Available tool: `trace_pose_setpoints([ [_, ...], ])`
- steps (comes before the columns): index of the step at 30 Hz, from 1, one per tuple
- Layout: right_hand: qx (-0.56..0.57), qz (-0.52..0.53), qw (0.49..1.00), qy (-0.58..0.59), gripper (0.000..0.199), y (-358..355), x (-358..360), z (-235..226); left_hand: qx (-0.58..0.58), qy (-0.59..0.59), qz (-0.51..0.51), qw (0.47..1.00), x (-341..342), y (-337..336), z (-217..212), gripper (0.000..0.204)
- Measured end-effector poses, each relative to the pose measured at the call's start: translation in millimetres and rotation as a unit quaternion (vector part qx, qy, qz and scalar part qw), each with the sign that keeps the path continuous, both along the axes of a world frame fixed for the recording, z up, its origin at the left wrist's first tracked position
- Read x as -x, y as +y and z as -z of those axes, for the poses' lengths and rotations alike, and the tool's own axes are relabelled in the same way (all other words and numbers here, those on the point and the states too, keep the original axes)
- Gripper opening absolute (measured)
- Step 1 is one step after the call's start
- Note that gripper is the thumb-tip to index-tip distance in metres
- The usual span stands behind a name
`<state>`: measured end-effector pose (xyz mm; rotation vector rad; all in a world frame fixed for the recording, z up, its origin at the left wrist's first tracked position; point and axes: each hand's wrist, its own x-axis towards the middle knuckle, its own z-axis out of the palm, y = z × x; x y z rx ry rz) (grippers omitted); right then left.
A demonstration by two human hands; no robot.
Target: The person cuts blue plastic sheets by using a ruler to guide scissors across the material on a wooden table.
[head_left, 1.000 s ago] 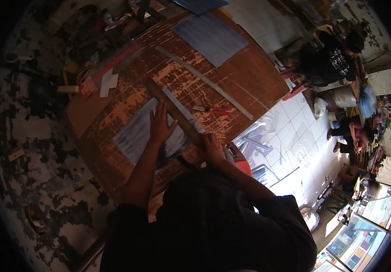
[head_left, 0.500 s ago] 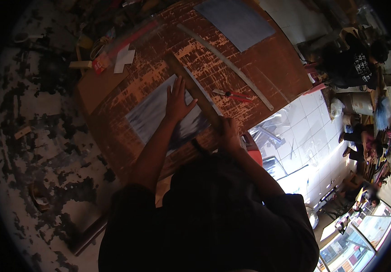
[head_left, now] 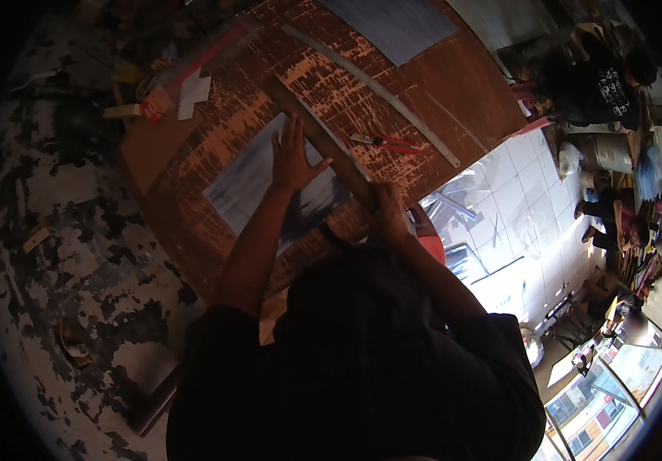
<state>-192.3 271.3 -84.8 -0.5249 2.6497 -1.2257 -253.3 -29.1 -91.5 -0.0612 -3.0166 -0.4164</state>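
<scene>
The brown bar (head_left: 323, 140) is shifting across the grey sheet (head_left: 243, 184) on the worktop (head_left: 477, 84); left hand (head_left: 292, 163) is lying splayed, right hand (head_left: 386, 206) gripping the bar's near end. Apparently aligning; next needing steady pressure.

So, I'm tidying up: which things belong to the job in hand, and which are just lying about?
Job, apparently:
grey sheet under left hand
brown straightedge at right hand
red-handled utility knife, probably

Lying about:
pale ruler
second grey sheet
white cut piece
</scene>
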Motion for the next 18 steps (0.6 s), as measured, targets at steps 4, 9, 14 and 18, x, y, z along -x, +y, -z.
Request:
trace_pose_setpoints([
  [4,0.006,0.011,1.000,0.020,0.069,3.0,-0.7,5.8,-0.004,-0.010,-0.010,1.000,2.0,2.3,-2.9,0.129],
  [9,0.016,0.019,0.999,0.029,0.066,0.9,-1.9,8.0,-0.020,-0.028,-0.015,0.999,3.0,4.4,-5.4,0.127],
  [14,0.004,0.021,0.999,0.029,0.058,1.2,-3.3,13.1,-0.015,-0.037,-0.018,0.999,4.7,6.3,-7.6,0.127],
  [18,0.002,0.022,0.999,0.029,0.058,0.5,-5.3,13.7,0.000,-0.043,-0.012,0.999,4.9,4.7,-5.8,0.128],
])
